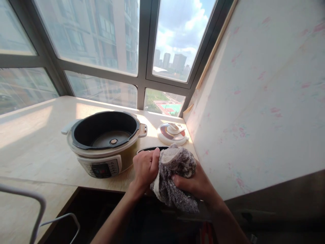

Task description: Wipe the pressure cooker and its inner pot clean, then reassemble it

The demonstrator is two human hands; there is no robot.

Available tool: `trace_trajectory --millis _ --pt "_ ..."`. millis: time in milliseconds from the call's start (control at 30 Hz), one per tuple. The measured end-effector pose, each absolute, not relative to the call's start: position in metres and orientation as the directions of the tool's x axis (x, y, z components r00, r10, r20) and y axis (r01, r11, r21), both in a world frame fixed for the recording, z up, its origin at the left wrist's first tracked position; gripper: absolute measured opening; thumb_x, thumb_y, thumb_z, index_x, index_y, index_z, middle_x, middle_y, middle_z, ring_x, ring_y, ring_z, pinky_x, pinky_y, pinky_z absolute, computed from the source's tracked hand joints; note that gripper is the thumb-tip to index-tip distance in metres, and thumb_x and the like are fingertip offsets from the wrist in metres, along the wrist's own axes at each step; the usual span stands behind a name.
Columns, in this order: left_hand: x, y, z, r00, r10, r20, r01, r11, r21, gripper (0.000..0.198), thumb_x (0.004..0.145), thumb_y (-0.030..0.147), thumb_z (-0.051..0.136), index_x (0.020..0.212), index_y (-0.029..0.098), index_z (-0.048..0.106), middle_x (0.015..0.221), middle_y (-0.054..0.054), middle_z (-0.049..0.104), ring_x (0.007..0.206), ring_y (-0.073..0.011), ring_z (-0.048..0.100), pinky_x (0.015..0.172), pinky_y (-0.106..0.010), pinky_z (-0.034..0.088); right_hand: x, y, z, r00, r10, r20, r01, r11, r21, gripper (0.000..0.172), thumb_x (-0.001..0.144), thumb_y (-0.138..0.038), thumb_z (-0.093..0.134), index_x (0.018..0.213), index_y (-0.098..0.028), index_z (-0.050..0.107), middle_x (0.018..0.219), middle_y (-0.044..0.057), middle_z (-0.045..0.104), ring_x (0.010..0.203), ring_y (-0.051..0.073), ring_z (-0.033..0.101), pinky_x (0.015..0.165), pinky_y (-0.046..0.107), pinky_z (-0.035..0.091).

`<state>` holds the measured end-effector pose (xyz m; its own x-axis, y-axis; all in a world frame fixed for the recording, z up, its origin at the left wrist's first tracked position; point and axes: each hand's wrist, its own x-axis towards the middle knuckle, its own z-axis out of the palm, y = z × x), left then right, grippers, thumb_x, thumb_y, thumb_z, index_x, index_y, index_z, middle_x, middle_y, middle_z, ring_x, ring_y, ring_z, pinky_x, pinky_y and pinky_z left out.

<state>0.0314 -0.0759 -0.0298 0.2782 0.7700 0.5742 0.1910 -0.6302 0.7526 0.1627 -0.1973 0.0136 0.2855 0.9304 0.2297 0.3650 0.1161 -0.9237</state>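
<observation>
My left hand [144, 167] is closed round the rim of a dark inner pot [152, 148], of which only a curved black edge shows behind the hands. My right hand [194, 183] grips a fluffy grey-and-cream towel [175, 176] that is bunched over the pot. An open electric pressure cooker [104, 142], cream with a black cavity and a front control panel, stands on the counter just left of my hands.
The cooker's white lid [172, 133] lies on the pale wooden counter [38, 142] near the corner. A papered wall [254, 101] rises close on the right. Large windows [101, 51] run behind. A grey metal frame [38, 217] sits at the lower left.
</observation>
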Motion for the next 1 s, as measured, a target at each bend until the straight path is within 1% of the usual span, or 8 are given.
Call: trace_trajectory --millis 100,200,300,400,500,633,867,1000 --pt "0.032 -0.065 -0.035 0.234 0.889 0.394 0.104 -0.426 0.899 0.064 0.087 0.058 0.053 0.042 0.02 0.026 0.043 0.002 0.023 0.044 -0.0098 0.022 0.05 -0.031 0.014 0.158 -0.198 0.017 0.168 0.93 0.328 0.474 0.216 -0.854 0.055 0.062 -0.015 0.077 0.117 -0.022 0.069 0.12 0.008 0.069 0.11 0.03 0.065 0.099 0.04 0.053" --pt "0.032 -0.062 -0.04 0.259 0.935 0.242 0.001 -0.251 0.968 0.064 0.083 0.06 0.056 0.038 0.021 0.033 0.041 0.001 0.03 0.041 -0.0098 0.025 0.046 -0.029 0.019 0.157 -0.204 0.019 0.047 0.934 0.354 0.52 0.279 -0.807 0.068 0.06 -0.013 0.079 0.126 -0.026 0.068 0.14 0.009 0.061 0.13 0.034 0.056 0.111 0.042 0.046" --pt "0.035 -0.062 -0.048 0.188 0.965 0.183 -0.077 -0.171 0.982 0.061 0.081 0.057 0.059 0.036 0.021 0.04 0.038 0.001 0.035 0.038 -0.01 0.029 0.044 -0.028 0.024 0.166 -0.213 0.014 0.112 0.943 0.314 0.515 0.215 -0.83 0.074 0.062 -0.014 0.079 0.133 -0.027 0.066 0.145 0.009 0.058 0.136 0.036 0.052 0.116 0.047 0.041" --pt "0.038 -0.057 -0.055 0.125 0.976 0.181 -0.116 -0.167 0.979 0.058 0.079 0.051 0.061 0.035 0.021 0.041 0.036 0.002 0.035 0.037 -0.0092 0.03 0.044 -0.028 0.024 0.187 -0.22 0.007 0.222 0.943 0.249 0.473 0.119 -0.873 0.075 0.063 -0.016 0.08 0.135 -0.024 0.065 0.153 0.01 0.051 0.14 0.038 0.048 0.118 0.051 0.037" --pt "0.039 -0.045 -0.061 0.144 0.974 0.173 -0.152 -0.151 0.977 0.055 0.078 0.047 0.061 0.034 0.021 0.041 0.036 0.002 0.035 0.037 -0.0087 0.03 0.044 -0.027 0.024 0.216 -0.221 0.002 0.243 0.956 0.164 0.376 0.064 -0.925 0.074 0.063 -0.023 0.082 0.135 -0.022 0.064 0.146 0.011 0.059 0.134 0.038 0.055 0.115 0.051 0.041" --pt "0.038 -0.032 -0.07 0.158 0.984 0.086 -0.217 -0.051 0.975 0.053 0.077 0.047 0.063 0.037 0.022 0.038 0.037 0.004 0.03 0.038 -0.0083 0.026 0.043 -0.027 0.021 0.254 -0.215 -0.005 0.267 0.959 0.093 0.27 0.018 -0.963 0.058 0.066 -0.031 0.083 0.121 -0.019 0.071 0.119 0.009 0.075 0.113 0.034 0.068 0.106 0.048 0.05" --pt "0.043 -0.032 -0.074 0.128 0.991 0.047 -0.251 -0.014 0.968 0.049 0.076 0.047 0.062 0.042 0.022 0.036 0.041 0.005 0.027 0.042 -0.0084 0.024 0.044 -0.026 0.02 0.294 -0.197 -0.018 0.349 0.937 -0.004 0.119 -0.048 -0.992 0.043 0.059 -0.026 0.076 0.102 -0.02 0.075 0.1 0.005 0.079 0.102 0.032 0.072 0.1 0.047 0.053" --pt "0.047 -0.033 -0.076 0.15 0.989 -0.002 -0.225 0.036 0.974 0.049 0.075 0.048 0.062 0.045 0.023 0.032 0.044 0.006 0.024 0.043 -0.0083 0.021 0.045 -0.027 0.018 0.302 -0.188 -0.022 0.33 0.943 -0.034 0.067 -0.059 -0.996 0.039 0.055 -0.023 0.074 0.094 -0.022 0.076 0.101 0.005 0.079 0.105 0.033 0.071 0.105 0.048 0.05"
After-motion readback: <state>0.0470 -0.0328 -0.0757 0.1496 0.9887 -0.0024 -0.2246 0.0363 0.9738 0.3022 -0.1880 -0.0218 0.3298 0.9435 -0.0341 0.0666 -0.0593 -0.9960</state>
